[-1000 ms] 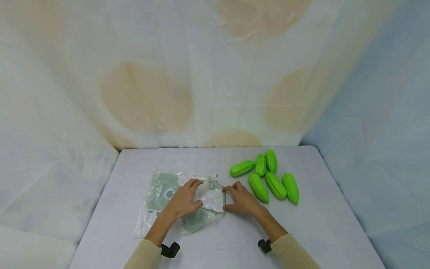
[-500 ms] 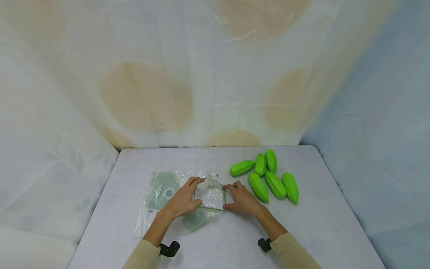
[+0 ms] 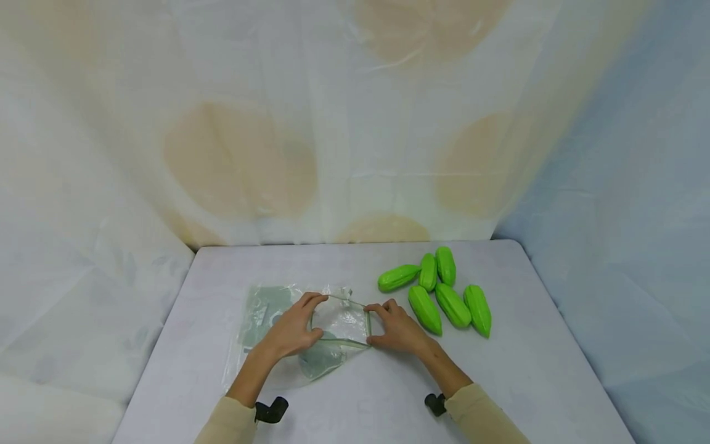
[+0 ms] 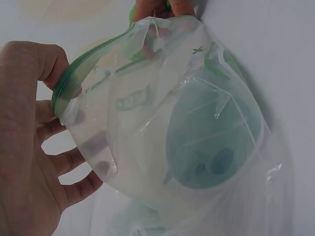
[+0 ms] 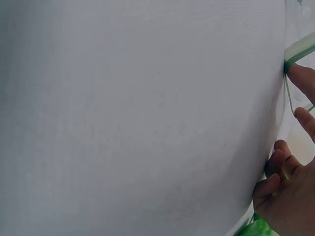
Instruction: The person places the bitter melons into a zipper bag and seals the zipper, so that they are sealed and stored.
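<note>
A clear zip bag (image 3: pixel 323 361) with pale green print and a green rim lies on the table, its mouth held apart toward the right. My left hand (image 3: pixel 293 328) grips the left side of the mouth, its thumb and a finger spread along the rim. In the left wrist view, some fingers of the left hand (image 4: pixel 29 132) show through the clear plastic. My right hand (image 3: pixel 398 327) holds the right end of the rim between thumb and fingers. Only part of the right hand (image 5: pixel 290 191) shows at the edge of the right wrist view.
Several bright green ridged vegetables, like bitter melons (image 3: pixel 424 309), lie right of the hands on the white table (image 3: pixel 532 370). Patterned plastic curtains (image 3: pixel 355 123) hang behind and at both sides. Black wrist cameras (image 3: pixel 270 409) sit at the sleeves.
My left hand has shifted slightly left with its side of the rim, and the bag's mouth has stretched a little wider. The right hand has barely moved. The green vegetables lie as before.
</note>
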### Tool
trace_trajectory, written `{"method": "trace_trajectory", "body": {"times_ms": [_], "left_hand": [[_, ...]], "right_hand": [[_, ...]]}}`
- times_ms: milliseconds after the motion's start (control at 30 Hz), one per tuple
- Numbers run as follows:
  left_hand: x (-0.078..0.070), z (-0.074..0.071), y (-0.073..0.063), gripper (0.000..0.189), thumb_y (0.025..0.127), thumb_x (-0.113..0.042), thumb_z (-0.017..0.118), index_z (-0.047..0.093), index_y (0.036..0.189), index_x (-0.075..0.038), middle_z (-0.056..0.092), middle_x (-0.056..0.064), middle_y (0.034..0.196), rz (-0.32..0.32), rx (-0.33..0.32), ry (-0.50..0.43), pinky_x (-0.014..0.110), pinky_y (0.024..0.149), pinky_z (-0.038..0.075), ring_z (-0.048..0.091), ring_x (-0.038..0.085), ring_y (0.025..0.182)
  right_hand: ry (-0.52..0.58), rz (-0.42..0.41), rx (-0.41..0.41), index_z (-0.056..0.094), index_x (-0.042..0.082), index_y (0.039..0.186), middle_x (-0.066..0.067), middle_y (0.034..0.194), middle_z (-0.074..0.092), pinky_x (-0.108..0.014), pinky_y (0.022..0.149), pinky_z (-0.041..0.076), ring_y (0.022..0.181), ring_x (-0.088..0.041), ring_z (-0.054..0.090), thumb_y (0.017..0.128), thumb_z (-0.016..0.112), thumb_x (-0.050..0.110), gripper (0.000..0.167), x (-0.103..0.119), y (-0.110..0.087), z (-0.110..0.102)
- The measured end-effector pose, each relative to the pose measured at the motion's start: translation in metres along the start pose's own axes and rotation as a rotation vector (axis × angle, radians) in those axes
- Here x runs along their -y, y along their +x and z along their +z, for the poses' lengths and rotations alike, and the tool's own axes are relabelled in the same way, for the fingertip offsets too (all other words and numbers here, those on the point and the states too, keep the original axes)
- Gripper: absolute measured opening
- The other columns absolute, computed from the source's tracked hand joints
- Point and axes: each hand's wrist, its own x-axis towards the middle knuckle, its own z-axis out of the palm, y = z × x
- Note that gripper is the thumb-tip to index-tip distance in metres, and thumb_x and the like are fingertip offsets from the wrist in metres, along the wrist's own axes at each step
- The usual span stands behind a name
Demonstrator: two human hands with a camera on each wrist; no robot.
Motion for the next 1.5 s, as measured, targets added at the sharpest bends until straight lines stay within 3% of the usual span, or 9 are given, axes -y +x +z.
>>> {"method": "trace_trajectory", "body": {"times_ms": [67, 300, 467, 733, 933, 1500], "left_hand": [[0.001, -0.001, -0.001, 0.069, 0.085, -0.017, 0.064, 0.045, 0.151, -0.014, 0.044, 0.003, 0.149, -0.001, 0.003, 0.002, 0.049, 0.095, 0.049, 0.052, 0.029, 0.13], [-0.001, 0.001, -0.004, 0.076, 0.082, -0.026, 0.06, 0.04, 0.155, -0.017, 0.047, 0.002, 0.147, -0.053, 0.006, 0.067, 0.043, 0.085, 0.05, 0.057, 0.024, 0.12], [-0.005, 0.005, -0.002, 0.08, 0.081, -0.028, 0.061, 0.037, 0.156, -0.015, 0.05, 0.001, 0.145, -0.033, 0.026, 0.081, 0.044, 0.089, 0.051, 0.056, 0.026, 0.125], [-0.008, 0.013, 0.002, 0.082, 0.078, -0.028, 0.061, 0.036, 0.156, -0.016, 0.049, 0.0, 0.146, -0.015, 0.019, 0.103, 0.039, 0.08, 0.049, 0.057, 0.024, 0.122], [-0.011, 0.017, 0.007, 0.083, 0.079, -0.029, 0.06, 0.035, 0.157, -0.016, 0.048, -0.001, 0.147, -0.004, 0.037, 0.119, 0.036, 0.074, 0.047, 0.058, 0.023, 0.118], [-0.01, 0.02, 0.012, 0.083, 0.08, -0.029, 0.06, 0.034, 0.157, -0.016, 0.047, -0.001, 0.149, -0.02, 0.047, 0.107, 0.045, 0.087, 0.05, 0.053, 0.026, 0.13]], "right_hand": [[-0.003, 0.003, -0.001, 0.051, 0.028, 0.143, -0.008, 0.115, 0.047, -0.036, 0.071, 0.049, 0.091, -0.018, 0.049, 0.081, 0.083, 0.041, 0.071, 0.0, 0.001, 0.001], [-0.04, 0.041, -0.006, 0.054, 0.023, 0.143, -0.008, 0.113, 0.047, -0.034, 0.072, 0.048, 0.088, -0.018, 0.048, 0.08, 0.083, 0.044, 0.072, -0.002, 0.0, 0.001], [-0.023, 0.062, -0.022, 0.051, 0.023, 0.142, -0.01, 0.114, 0.048, -0.035, 0.072, 0.049, 0.088, -0.019, 0.05, 0.078, 0.085, 0.041, 0.074, -0.003, -0.003, -0.001], [-0.034, -0.082, -0.033, 0.051, 0.026, 0.134, -0.012, 0.127, 0.046, -0.039, 0.077, 0.052, 0.098, -0.025, 0.055, 0.082, 0.084, 0.034, 0.062, -0.004, -0.008, -0.004], [-0.045, -0.113, -0.034, 0.053, 0.028, 0.132, -0.013, 0.133, 0.042, -0.04, 0.08, 0.053, 0.103, -0.028, 0.056, 0.082, 0.084, 0.032, 0.059, -0.007, -0.01, -0.005], [-0.088, -0.189, -0.033, 0.053, 0.027, 0.131, -0.014, 0.138, 0.039, -0.04, 0.082, 0.053, 0.101, -0.028, 0.055, 0.082, 0.084, 0.028, 0.058, -0.01, -0.009, -0.008]]}}
